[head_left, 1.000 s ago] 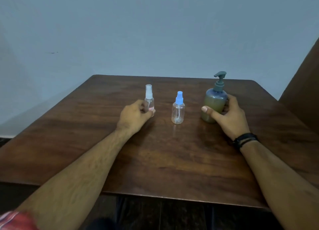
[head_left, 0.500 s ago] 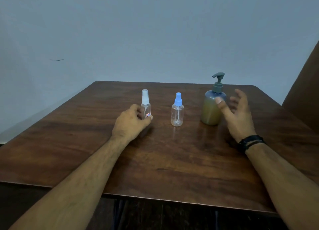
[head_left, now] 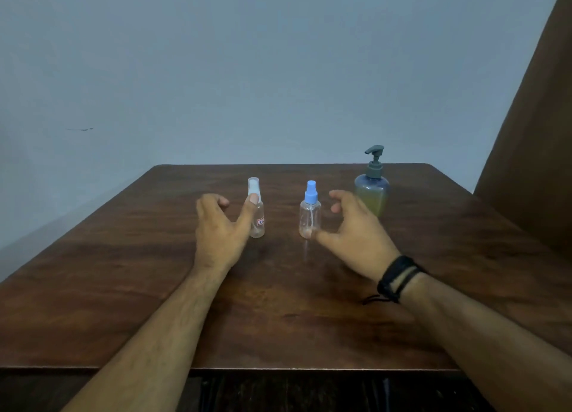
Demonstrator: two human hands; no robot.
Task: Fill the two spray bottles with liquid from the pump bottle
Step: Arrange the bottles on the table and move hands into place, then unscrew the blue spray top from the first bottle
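Reaching forward over the wooden table (head_left: 123, 288), both forearms stretch toward the bottles. The left hand (head_left: 218, 230) is spread, holding nothing, its thumb lying against the white-capped spray bottle (head_left: 257, 209). The right hand (head_left: 356, 229), black bands (head_left: 396, 283) at its wrist, is open with loosely bent fingers, thumb tip at the base of the blue-capped spray bottle (head_left: 310, 213). The pump bottle (head_left: 373, 188), holding yellowish liquid, stands upright at two o'clock from that bottle. A pale blue-grey wall (head_left: 247, 71) rises at twelve o'clock behind the table.
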